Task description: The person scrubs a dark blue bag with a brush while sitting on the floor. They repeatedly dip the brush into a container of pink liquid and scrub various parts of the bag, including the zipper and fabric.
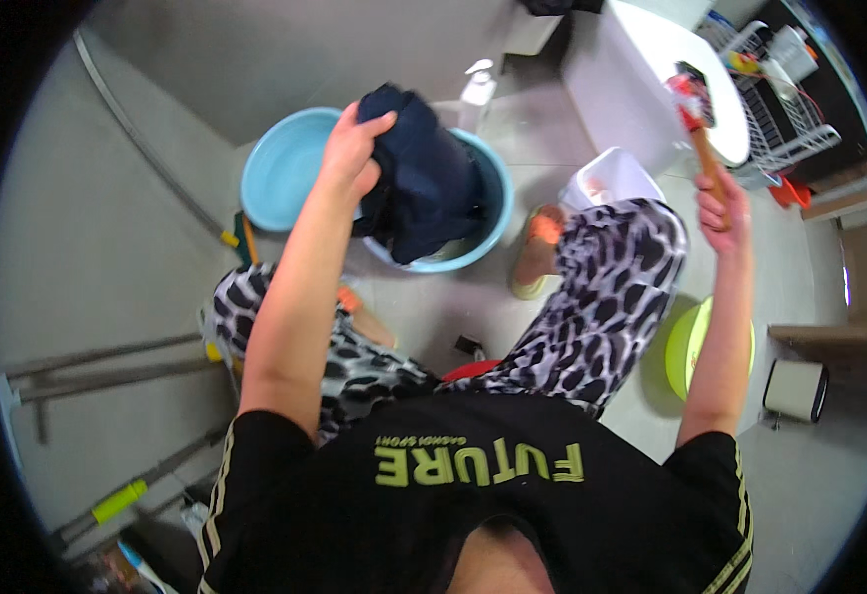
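Note:
My left hand [352, 152] grips a dark navy cloth [433, 171] and lifts part of it above a light blue plastic basin [506, 200]. The rest of the cloth hangs into that basin, where some water shows. Another light blue basin [281, 174] lies to the left, partly behind my left hand. Out to the right, my right hand [724, 208] is closed around the wooden handle of a brush-like tool [708, 160]. Its red and white head is blurred, in front of a white ledge. A white pump bottle [478, 93] stands behind the basin with the cloth.
A white bin [623, 174] stands by my right foot, below a white sink or toilet fixture [645, 44]. A wire rack [790, 141] with bottles is at the upper right. A yellow-green basin [682, 349] lies beside my right leg. Long-handled poles [122, 371] lean at the left.

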`<action>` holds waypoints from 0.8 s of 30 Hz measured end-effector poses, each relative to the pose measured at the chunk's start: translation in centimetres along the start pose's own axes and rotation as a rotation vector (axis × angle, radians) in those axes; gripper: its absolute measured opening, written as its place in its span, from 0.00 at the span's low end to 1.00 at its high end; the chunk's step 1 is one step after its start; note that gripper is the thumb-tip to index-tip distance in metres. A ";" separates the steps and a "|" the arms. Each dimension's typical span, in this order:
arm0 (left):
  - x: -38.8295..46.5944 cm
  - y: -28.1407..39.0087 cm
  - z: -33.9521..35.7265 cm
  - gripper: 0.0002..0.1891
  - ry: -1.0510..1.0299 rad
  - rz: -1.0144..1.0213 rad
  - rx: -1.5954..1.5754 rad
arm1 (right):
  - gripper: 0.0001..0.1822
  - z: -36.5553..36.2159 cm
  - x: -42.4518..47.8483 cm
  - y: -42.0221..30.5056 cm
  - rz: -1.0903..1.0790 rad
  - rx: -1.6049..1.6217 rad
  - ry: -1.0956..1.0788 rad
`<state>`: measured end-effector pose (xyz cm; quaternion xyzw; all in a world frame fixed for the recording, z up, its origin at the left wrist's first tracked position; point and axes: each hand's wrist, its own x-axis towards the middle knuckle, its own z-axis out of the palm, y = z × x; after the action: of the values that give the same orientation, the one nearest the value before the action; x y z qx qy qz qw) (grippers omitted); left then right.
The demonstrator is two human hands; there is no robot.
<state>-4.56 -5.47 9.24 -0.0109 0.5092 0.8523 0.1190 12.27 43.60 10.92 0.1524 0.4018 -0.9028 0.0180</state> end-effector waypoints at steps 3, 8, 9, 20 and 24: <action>0.4 0.7 -3.3 0.18 0.114 0.003 -0.055 | 0.21 8.3 -1.7 0.9 -0.054 -0.157 -0.067; -0.8 0.7 -8.3 0.24 0.287 -0.024 -0.017 | 0.26 17.1 -1.5 11.5 0.091 -0.522 0.027; -0.6 0.2 -8.7 0.23 0.262 -0.052 -0.007 | 0.25 17.8 -1.2 14.6 0.139 -0.566 0.016; -2.6 -4.8 -13.2 0.12 0.678 -0.048 0.072 | 0.25 22.4 2.4 37.4 -0.373 -1.346 -0.283; -3.0 -6.6 -13.7 0.14 0.754 -0.106 0.260 | 0.29 21.7 -0.3 37.5 -0.409 -1.552 -0.338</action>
<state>-1.62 -15.00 -2.69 -0.3339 0.6195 0.7097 -0.0321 12.76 2.34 -2.35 -0.1177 0.9238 -0.3641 0.0136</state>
